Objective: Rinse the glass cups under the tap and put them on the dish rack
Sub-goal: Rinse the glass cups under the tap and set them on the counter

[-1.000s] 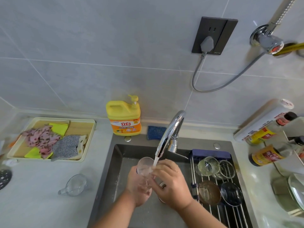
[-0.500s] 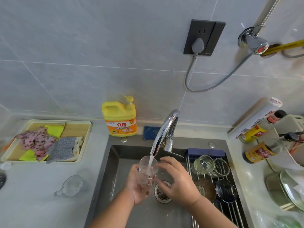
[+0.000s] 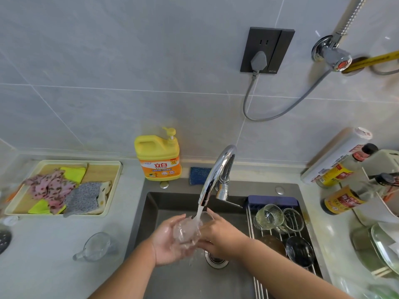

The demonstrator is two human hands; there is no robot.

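Observation:
A clear glass cup [image 3: 186,231] lies tilted on its side over the sink, under the stream from the chrome tap [image 3: 216,173]. My left hand [image 3: 168,242] cradles it from below and the left. My right hand [image 3: 222,236] grips its mouth end on the right. Water splashes over the cup and both hands. The metal dish rack [image 3: 251,238] spans the sink's right side and carries two clear glass cups [image 3: 269,215] plus darker dishes. Another clear glass cup with a handle [image 3: 97,247] stands on the counter left of the sink.
A yellow detergent bottle [image 3: 159,157] and a blue sponge [image 3: 199,175] stand behind the sink [image 3: 151,212]. A tray of cloths [image 3: 62,188] lies at the left. Sauce bottles [image 3: 343,199] and a glass lid [image 3: 384,244] crowd the right counter. The drain [image 3: 216,258] is under my hands.
The cup was upright under the stream in my left hand. Now it lies tilted on its side, and my right hand has closed on its mouth end.

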